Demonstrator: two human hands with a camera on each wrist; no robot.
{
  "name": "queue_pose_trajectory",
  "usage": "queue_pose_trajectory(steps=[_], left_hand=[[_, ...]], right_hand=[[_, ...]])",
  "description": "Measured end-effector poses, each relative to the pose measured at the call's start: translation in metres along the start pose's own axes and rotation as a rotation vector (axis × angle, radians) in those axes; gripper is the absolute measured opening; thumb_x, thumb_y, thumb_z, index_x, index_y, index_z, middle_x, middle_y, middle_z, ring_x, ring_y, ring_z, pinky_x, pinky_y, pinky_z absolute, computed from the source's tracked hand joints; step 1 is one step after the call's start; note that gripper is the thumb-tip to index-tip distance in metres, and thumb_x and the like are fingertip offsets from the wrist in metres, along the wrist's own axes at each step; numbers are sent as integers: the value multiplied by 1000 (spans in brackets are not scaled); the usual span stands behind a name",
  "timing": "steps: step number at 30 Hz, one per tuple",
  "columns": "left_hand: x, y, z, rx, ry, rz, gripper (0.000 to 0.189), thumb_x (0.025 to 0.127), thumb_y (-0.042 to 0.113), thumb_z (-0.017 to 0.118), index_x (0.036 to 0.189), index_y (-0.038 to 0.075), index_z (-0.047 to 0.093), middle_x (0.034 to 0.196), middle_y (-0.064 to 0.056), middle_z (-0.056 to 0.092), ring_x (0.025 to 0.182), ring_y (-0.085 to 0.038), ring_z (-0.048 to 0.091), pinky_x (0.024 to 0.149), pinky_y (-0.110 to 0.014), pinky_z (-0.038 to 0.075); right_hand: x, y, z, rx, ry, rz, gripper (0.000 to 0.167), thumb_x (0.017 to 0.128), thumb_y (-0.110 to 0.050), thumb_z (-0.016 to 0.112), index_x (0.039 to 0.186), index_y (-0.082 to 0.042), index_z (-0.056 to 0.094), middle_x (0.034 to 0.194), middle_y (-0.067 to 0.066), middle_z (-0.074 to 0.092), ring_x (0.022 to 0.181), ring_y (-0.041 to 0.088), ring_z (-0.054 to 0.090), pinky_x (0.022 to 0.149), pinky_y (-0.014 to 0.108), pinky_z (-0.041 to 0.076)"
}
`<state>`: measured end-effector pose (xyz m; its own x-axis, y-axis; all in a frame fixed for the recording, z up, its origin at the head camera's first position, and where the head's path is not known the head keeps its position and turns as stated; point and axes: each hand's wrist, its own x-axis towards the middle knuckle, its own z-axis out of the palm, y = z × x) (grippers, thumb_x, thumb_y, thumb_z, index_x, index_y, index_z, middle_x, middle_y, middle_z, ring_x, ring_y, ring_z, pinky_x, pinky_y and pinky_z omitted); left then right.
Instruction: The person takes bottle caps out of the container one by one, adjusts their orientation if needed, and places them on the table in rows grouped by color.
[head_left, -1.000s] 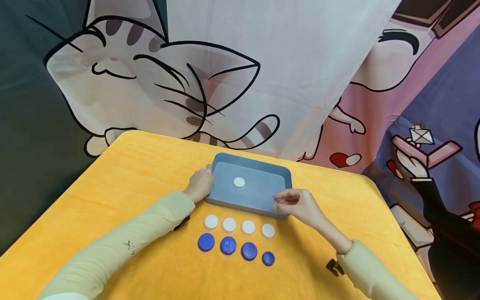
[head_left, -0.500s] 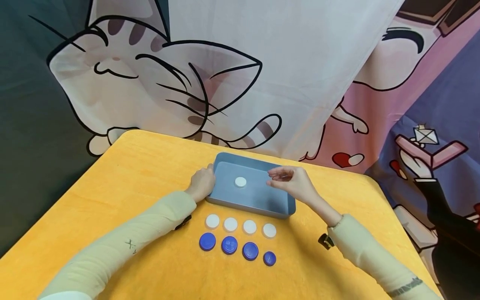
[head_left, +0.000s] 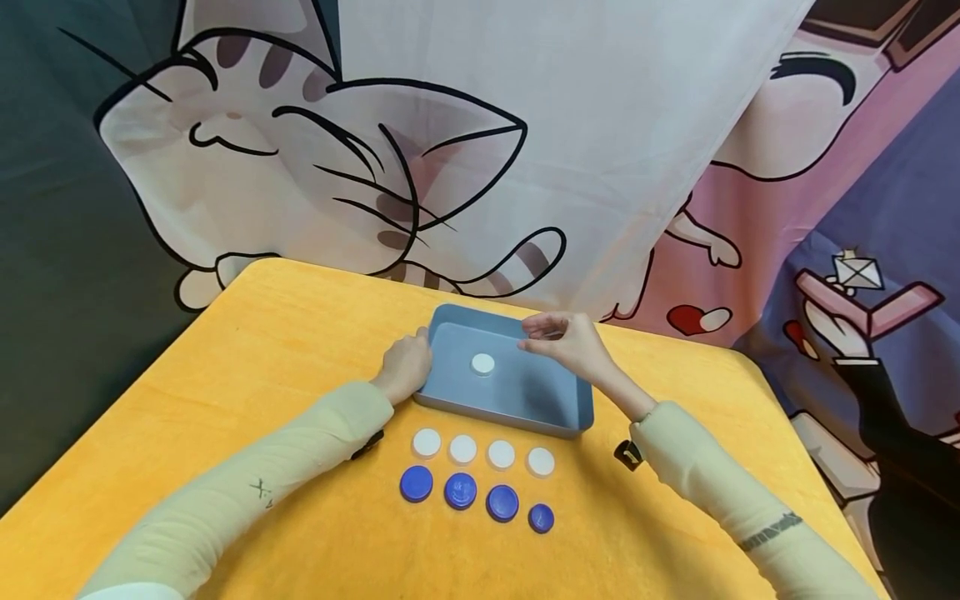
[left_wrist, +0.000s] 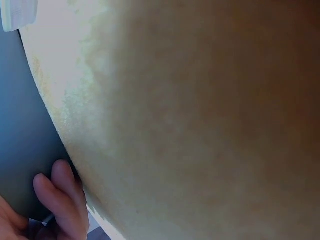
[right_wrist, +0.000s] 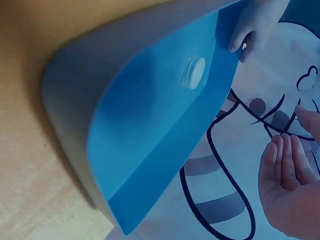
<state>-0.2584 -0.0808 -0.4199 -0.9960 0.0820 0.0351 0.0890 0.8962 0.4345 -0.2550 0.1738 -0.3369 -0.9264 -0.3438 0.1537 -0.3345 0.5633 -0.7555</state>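
In the head view my left hand point(head_left: 406, 367) grips the left wall of a blue-grey rectangular tray point(head_left: 450, 385). The right wrist view shows its thumb over that wall, and curled fingers point(left_wrist: 62, 195) lie against the tray's outside in the left wrist view. One white bottle cap point(head_left: 483, 364) sits on the tray floor, left of the middle. My right hand point(head_left: 566, 343) hovers over the tray's back right part, holding nothing. Its fingers point(right_wrist: 286, 165) are relaxed and side by side, with the thumb apart from them.
In front of the tray lies a row of several white caps point(head_left: 462, 449), with a row of blue caps point(head_left: 460, 491) nearer to me. The rightmost blue cap point(head_left: 541, 517) is smaller. A yellow cloth covers the table point(head_left: 300, 483); a cartoon-printed curtain point(head_left: 600, 125) hangs behind it.
My right hand has moved from the tray's front right corner leftward and back, over the back right part. My left hand keeps its hold, and the caps have not moved.
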Motion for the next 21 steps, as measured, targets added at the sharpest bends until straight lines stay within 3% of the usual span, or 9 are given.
queue_pose_trajectory(steps=[10,21], left_hand=[[-1,0,0,-11,8,0,24,101,11,41,112,-6,53,74,-20,63,65,-32,67,54,-38,55],[0,0,1,1,17,-7,25,102,11,39,113,-6,54,78,-22,66,70,-34,68,57,-41,55]], right_hand=[[23,7,7,-6,7,0,35,80,-19,78,110,-4,71,103,16,72,90,21,68,74,21,55],[39,14,29,-76,-107,-29,37,79,-16,79,110,1,69,107,21,70,94,27,67,85,38,54]])
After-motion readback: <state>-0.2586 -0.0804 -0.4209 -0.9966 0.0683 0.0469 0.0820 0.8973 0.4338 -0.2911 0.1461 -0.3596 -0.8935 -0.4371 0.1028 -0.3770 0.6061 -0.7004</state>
